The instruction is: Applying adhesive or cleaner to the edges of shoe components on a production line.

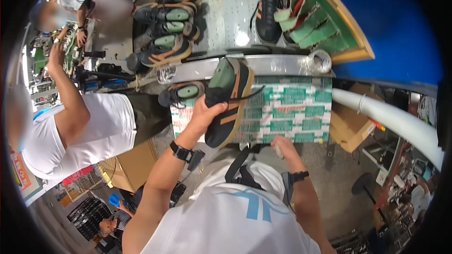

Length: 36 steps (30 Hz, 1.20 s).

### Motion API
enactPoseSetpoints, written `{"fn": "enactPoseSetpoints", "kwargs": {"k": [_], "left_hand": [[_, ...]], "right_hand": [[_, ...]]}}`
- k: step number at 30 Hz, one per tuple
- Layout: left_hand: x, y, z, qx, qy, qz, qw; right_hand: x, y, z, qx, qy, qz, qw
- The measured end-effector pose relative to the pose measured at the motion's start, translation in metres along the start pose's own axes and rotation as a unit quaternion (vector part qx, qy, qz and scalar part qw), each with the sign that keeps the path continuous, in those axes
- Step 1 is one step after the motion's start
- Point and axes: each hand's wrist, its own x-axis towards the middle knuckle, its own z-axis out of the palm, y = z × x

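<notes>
My left hand (203,115) is closed round a black shoe (229,121) with orange stripes and a gum-coloured sole. A green last (223,74) fills its opening, and a loose dark lace sticks out to the right. The shoe is held above a ledge wrapped in green-and-white printed covering (299,110). On that ledge's left end lies another black shoe (184,93), also with a green last. My right hand (285,147) hangs low by the ledge's near edge, fingers curled; a small pale thing may be in them, but I cannot make it out.
Beyond a metal rail (282,66) with a tape roll (321,61), several similar shoes (172,26) and a single black shoe (269,19) rest on a perforated surface (223,11). A green rack (325,33) and white pipe (376,108) flank the right. A co-worker (84,127) stands left.
</notes>
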Motion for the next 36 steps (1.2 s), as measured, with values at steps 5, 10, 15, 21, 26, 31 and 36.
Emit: {"fn": "enactPoseSetpoints", "kwargs": {"k": [5, 10, 15, 21, 26, 31, 36], "left_hand": [[-0.055, -0.13, 0.031, 0.062, 0.164, -0.006, 0.984], [-0.061, -0.186, 0.004, 0.3, 0.107, 0.071, 0.945], [-0.065, -0.162, -0.031, 0.353, 0.052, 0.026, 0.934], [-0.058, -0.167, -0.043, 0.228, -0.055, 0.026, 0.972], [-0.038, -0.148, -0.048, 0.069, -0.123, -0.07, 0.987], [-0.024, -0.081, -0.039, 0.255, -0.178, -0.164, 0.936], [-0.013, -0.058, -0.089, 0.416, -0.204, -0.117, 0.879]], "right_hand": [[-0.053, -0.065, 0.077, 0.091, 0.16, 0.018, 0.983], [-0.068, -0.101, 0.129, -0.041, 0.145, -0.053, 0.987], [-0.073, -0.116, 0.179, -0.163, 0.152, -0.089, 0.971], [-0.079, -0.13, 0.211, -0.205, 0.104, -0.164, 0.959], [-0.057, -0.127, 0.217, -0.307, 0.115, -0.253, 0.91], [-0.042, -0.121, 0.205, -0.476, 0.095, -0.32, 0.814], [-0.04, -0.124, 0.215, -0.501, 0.075, -0.321, 0.8]]}}
